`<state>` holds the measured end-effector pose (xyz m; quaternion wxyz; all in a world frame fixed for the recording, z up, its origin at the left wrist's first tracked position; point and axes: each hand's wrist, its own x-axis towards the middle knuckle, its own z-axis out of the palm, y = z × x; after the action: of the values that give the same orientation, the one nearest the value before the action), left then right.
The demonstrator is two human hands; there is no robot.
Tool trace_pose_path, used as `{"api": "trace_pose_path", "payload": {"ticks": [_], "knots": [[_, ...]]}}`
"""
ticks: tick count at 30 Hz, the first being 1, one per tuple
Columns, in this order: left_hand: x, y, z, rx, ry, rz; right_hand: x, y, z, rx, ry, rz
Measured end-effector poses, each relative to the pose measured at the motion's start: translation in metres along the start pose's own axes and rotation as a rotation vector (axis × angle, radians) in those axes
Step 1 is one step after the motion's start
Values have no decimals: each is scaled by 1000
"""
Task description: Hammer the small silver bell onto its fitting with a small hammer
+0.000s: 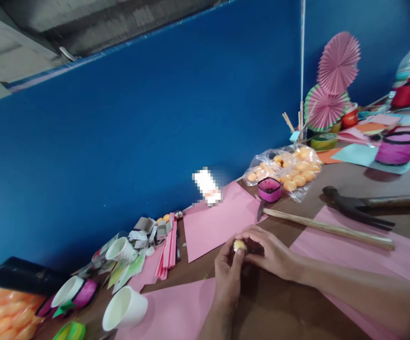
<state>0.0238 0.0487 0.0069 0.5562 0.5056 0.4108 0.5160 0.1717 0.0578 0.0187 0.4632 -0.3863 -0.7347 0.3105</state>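
Observation:
A small round thing [239, 245] with a pale yellow face and a shiny silvery rim sits between my two hands, above the brown table. Its exact kind is unclear. My left hand [229, 271] pinches it with the thumb in front and the fingers curled behind. From the other side, the curved fingers of my right hand [266, 250] close around it, thumb low near its edge. Beyond the hands lies a pink paper sheet [222, 222]. A hammer with a long wooden handle [325, 228] rests just past my right hand.
A claw hammer [360, 204] lies at the right. A clear bag of orange balls [298, 172], a magenta tape ring [270, 191] and pink paper fans [339, 63] stand farther back. Paper cups [125, 309], pink strips [168, 250] and another bag [10, 314] occupy the left. A blue wall [148, 118] bounds the table.

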Motion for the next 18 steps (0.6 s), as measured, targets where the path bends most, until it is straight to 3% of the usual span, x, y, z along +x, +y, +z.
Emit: {"api": "trace_pose_path", "payload": {"ticks": [18], "knots": [[1,-2,1,20,47,-21,0,-6,-1,19,4,4]]}}
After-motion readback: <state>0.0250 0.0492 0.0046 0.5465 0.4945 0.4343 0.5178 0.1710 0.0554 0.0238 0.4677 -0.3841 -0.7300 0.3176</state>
